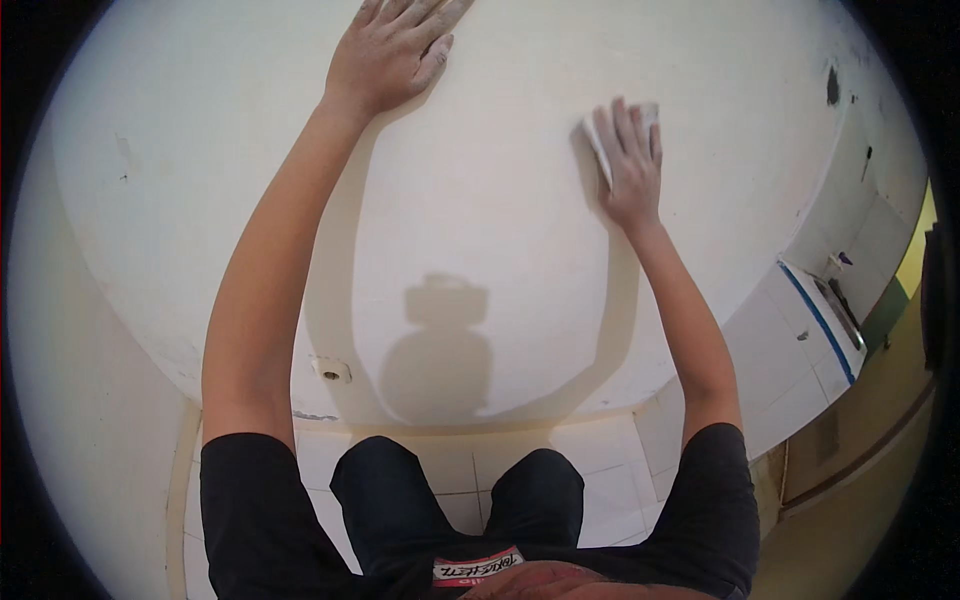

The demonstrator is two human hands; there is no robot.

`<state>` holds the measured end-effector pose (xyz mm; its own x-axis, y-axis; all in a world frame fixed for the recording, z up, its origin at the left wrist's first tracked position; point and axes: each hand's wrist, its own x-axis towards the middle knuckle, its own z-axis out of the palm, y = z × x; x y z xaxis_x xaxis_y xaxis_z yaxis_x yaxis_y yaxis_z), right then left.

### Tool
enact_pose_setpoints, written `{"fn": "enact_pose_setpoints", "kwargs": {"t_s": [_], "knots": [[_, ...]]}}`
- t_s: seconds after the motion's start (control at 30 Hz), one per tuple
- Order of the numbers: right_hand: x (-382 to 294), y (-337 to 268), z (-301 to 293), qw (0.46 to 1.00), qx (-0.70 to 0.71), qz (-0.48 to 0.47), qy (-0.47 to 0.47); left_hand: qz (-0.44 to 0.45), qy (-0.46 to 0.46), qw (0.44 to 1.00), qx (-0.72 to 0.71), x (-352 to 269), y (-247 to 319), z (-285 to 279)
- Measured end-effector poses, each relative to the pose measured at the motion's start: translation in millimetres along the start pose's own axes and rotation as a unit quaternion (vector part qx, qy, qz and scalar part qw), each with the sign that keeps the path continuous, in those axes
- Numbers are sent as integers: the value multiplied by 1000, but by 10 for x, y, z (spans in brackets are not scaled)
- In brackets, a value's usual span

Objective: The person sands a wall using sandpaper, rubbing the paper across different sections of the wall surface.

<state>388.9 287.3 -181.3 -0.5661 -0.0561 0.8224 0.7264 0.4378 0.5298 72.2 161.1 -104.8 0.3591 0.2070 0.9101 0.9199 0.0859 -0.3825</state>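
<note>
Before me rises a pale painted wall [480, 202]. My left hand [401, 52] lies against it at the top, fingers spread and dusted white, the fingertips cut off by the picture's edge. Farther right, my right hand [630, 161] presses a flat whitish sheet or pad [651, 114] to the wall. The pad's edges show on both sides of the fingers; whether it is sandpaper or cloth I cannot tell. This hand is slightly blurred and also carries white dust. Shadows of both arms and my head fall on the wall.
A wall socket [331, 370] sits low on the wall. To the right stands a white-tiled counter [780, 345] with a blue edge strip [817, 322] and items on top. A dark hole [832, 86] marks the upper right wall. White floor tiles [457, 465] lie below my knees.
</note>
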Motion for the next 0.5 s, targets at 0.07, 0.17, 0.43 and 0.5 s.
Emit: {"fn": "enact_pose_setpoints", "kwargs": {"t_s": [0.07,0.17,0.43,0.5], "knots": [[349,-101,-41,996,9,50,69,-1,4,1000,-1,-1,-11,-2],[674,-529,-2,992,-9,88,90,0,8,1000,2,-15,-31,20],[-148,-1113,80,967,64,-244,-45,-17,12,999,-32,-3,-24,-5],[-320,-903,63,959,114,-249,-72,-12,11,999,-28,-8,-19,-7]]}}
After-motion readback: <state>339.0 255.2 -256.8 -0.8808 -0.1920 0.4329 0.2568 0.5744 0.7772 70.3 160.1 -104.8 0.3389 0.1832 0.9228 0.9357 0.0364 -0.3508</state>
